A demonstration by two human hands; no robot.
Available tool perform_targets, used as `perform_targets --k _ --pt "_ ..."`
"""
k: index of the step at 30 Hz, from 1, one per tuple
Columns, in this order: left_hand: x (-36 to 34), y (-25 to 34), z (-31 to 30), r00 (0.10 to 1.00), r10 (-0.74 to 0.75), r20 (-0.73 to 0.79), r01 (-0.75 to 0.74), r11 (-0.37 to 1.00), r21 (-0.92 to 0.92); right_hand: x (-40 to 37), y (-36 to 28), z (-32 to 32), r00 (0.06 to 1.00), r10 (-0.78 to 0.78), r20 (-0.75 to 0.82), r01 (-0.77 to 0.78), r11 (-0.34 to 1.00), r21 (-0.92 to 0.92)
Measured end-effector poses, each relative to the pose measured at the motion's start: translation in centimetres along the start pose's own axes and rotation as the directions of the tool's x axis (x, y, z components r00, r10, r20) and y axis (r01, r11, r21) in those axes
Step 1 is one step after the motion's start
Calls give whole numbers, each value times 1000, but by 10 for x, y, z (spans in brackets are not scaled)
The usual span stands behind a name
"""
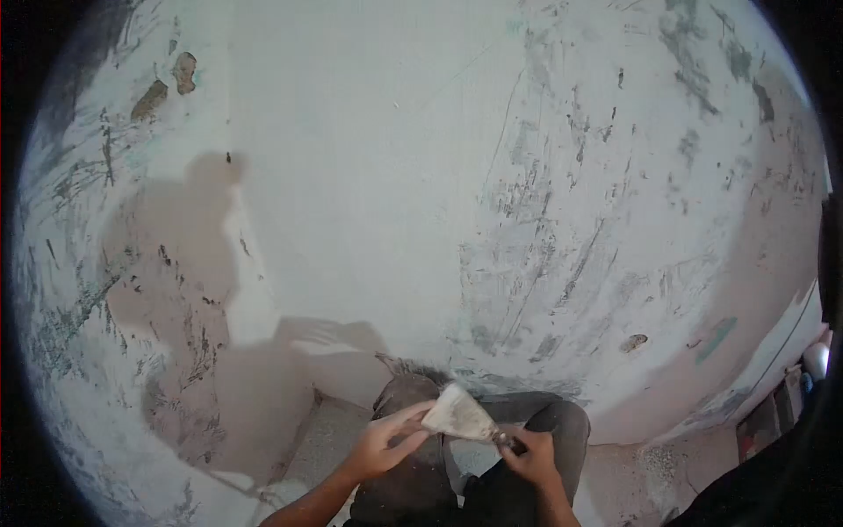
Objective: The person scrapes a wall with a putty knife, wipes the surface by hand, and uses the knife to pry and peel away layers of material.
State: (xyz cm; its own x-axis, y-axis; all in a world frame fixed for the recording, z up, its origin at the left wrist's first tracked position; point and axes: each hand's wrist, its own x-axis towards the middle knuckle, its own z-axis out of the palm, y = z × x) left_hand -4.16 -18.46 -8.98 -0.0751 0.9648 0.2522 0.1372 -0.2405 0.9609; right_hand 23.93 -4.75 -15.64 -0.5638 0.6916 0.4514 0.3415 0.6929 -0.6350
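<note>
A putty knife (460, 415) with a wide, pale-smeared blade is held over my lap. My right hand (531, 452) is closed around its handle, which my fingers mostly hide. At the blade's left edge is my left hand (382, 446), its thumb and fingers gripping near the corner. My bent knees (562, 426) in dark trousers are just beneath and behind the knife.
In front stands a plastered wall (351, 176), smooth and white in the middle, with dark scuffed patches on the right and chipped holes at upper left. My shadow falls on its left part. Several objects (781, 404) stand at the far right on the dusty floor (650, 474).
</note>
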Motion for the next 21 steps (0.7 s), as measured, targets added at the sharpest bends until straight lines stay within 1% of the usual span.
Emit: perform_targets --k 1,3,4,6,7,8,9,10,11,12,14,16,18,19,20,21 --pt "-10 0 -5 1000 -1 5 1 1000 -10 -5 -10 3 1000 7 2 -7 1000 -9" --pt "-26 5 -14 989 -106 -100 95 990 -103 -15 -24 9 993 -18 116 15 1000 26" --pt "-32 1 -19 990 -107 -94 97 989 -113 -25 -22 14 974 -31 225 19 998 52" --pt "-46 -11 -27 987 -130 -93 108 971 -213 -29 -59 16 970 66 232 -103 983 150" --pt "-51 -26 -29 990 -119 -76 97 963 -253 -34 -64 24 968 76 239 -112 984 141" --pt "-51 -38 -29 989 -123 -76 99 959 -265 -42 -66 34 984 -31 177 -2 983 181" --pt "-50 -44 -27 994 -38 -100 0 936 -351 -44 -75 40 984 -137 114 110 970 216" --pt "-52 -48 -23 990 39 -134 -94 895 -435 -47 -83 45 983 -126 132 97 973 207" --pt "-50 -51 -22 988 71 -137 -128 872 -472 -52 -93 49 990 -17 137 -14 975 222" --pt "-49 -48 -19 988 61 -140 -122 865 -488 -54 -103 50 987 90 137 -121 964 236" --pt "-46 -38 -12 946 143 -291 -264 861 -435 -55 -111 50 987 50 151 -81 975 207" --pt "-47 -30 -11 941 172 -290 -283 872 -400 -52 -120 45 984 52 168 -91 969 231" --pt "-48 -25 -6 959 185 -214 -280 730 -623 -53 -119 46 989 14 144 -51 965 257" --pt "-50 -22 -2 956 200 -216 -293 728 -620 -54 -125 43 997 -49 58 35 976 216" --pt "-53 -18 2 965 206 -164 -262 683 -682 -57 -129 40 994 -106 -29 109 979 171" --pt "-56 -16 6 972 211 -105 -218 639 -738 -65 -120 41 998 -60 17 56 982 179"
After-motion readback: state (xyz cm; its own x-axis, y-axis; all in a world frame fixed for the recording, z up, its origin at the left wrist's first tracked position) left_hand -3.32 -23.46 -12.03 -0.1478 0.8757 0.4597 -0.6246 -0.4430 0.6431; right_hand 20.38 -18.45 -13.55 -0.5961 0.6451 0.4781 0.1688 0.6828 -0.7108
